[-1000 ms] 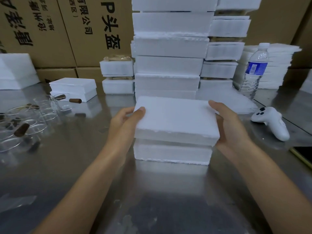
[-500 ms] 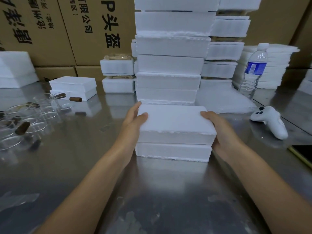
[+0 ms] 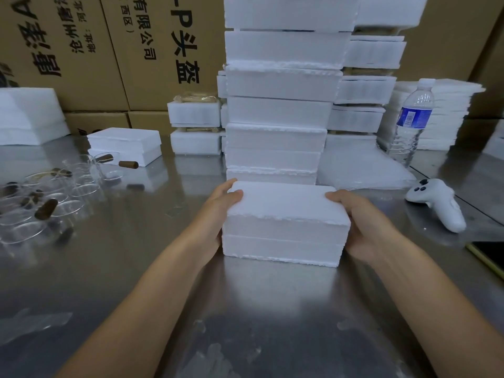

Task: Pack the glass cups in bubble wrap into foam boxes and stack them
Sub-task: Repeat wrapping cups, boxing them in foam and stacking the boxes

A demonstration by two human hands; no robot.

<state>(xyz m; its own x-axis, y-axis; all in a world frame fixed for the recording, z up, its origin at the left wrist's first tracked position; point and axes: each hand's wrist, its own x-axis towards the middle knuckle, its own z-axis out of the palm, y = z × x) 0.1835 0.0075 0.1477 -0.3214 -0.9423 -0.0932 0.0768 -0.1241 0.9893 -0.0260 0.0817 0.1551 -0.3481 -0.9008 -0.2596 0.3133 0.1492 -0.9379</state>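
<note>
The box point(image 3: 283, 214) is closed; its contents cannot be seen. The fingers of the left hand point(image 3: 218, 211) and right hand point(image 3: 365, 222) gripping it are largely hidden behind its sides. The stack point(image 3: 278, 110) behind is cut off by the top edge. The cups point(image 3: 41, 203) are blurred and cropped at the left; their number cannot be established. A dark object point(image 3: 488, 257), cropped at the right, cannot be identified. The bottle point(image 3: 413, 118) label is too small to be read.

Two hands point(image 3: 215, 219), one bottle point(image 3: 413, 121), one controller point(image 3: 439, 203)
</note>
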